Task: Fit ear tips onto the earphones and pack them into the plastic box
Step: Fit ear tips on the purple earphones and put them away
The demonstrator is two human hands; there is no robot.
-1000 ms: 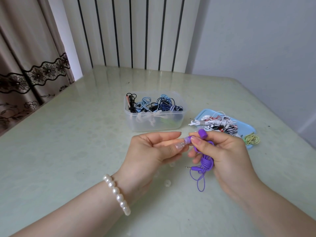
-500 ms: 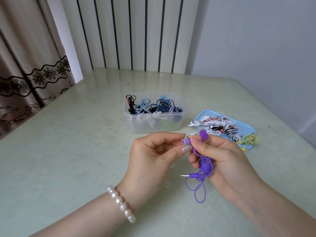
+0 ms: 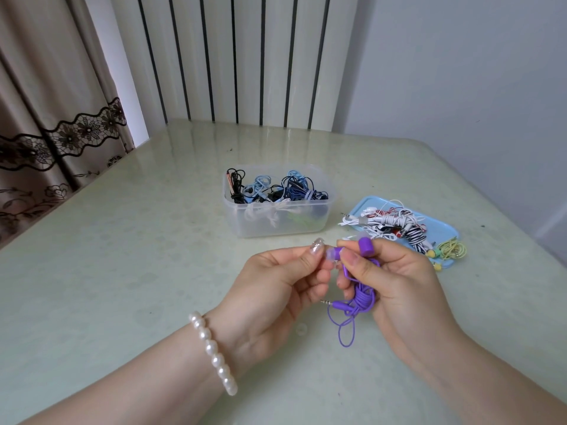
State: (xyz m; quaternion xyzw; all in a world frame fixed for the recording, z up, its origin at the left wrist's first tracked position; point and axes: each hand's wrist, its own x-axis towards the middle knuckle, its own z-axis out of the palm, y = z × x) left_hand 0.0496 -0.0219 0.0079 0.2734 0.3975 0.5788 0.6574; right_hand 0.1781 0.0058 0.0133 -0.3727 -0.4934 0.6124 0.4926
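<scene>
I see my right hand (image 3: 395,280) grasping the coiled purple earphones (image 3: 362,297) above the table (image 3: 122,256), while my left hand (image 3: 276,289) pinches a clear ear tip (image 3: 330,255) at one bud. The plastic box (image 3: 276,222) sits behind.

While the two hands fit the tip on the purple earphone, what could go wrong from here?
1. The clear ear tip is small and pinched only at the fingertips of the left hand; it may slip and be hard to find on the pale table.
2. The purple earphones in the right hand have a cable loop hanging loose; the coil may unwind before packing into the plastic box.
</scene>
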